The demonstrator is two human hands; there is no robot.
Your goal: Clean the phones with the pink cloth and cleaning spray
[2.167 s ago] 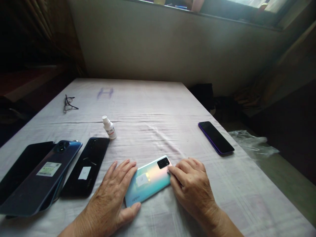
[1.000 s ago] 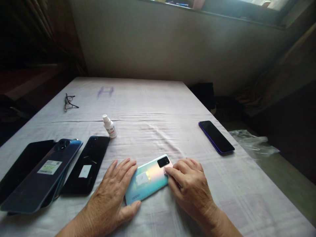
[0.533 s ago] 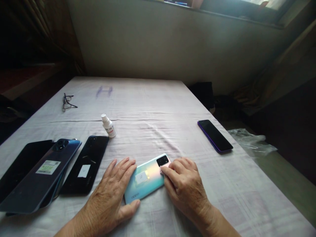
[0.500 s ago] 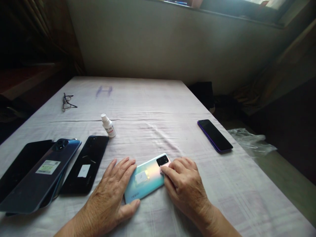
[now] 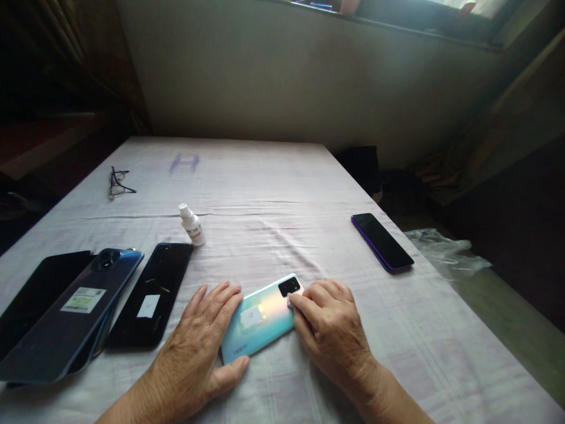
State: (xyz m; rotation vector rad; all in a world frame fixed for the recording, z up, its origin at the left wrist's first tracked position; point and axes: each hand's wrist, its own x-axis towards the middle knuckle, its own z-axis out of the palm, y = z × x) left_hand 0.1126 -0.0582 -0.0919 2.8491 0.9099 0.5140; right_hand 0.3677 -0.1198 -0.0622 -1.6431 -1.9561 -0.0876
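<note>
A shiny blue-green and pink OPPO phone (image 5: 273, 321) lies back up, with a white paper label marked 10 on it. My left hand (image 5: 198, 347) grips the phone's left end, fingers on the upper edge and thumb at the lower edge. Bent and pinched together, the fingers of my right hand (image 5: 329, 330) press on the phone's back by the black camera block. A small pale bit shows at those fingertips, too hidden to name. A black phone (image 5: 170, 274) with a white label lies left of my left hand.
Farther left is a pile of phones, a dark blue phone (image 5: 79, 330) with a sticker on top. A white bottle (image 5: 193, 227) stands behind. Eyeglasses (image 5: 118, 182) rest at the far left. Another phone (image 5: 383, 242) lies by the right table edge, with clear plastic (image 5: 445, 253) beyond it.
My right fingertips have shifted slightly over the phone's back, close to the camera block. My left hand keeps its hold. The whole view has moved a little.
</note>
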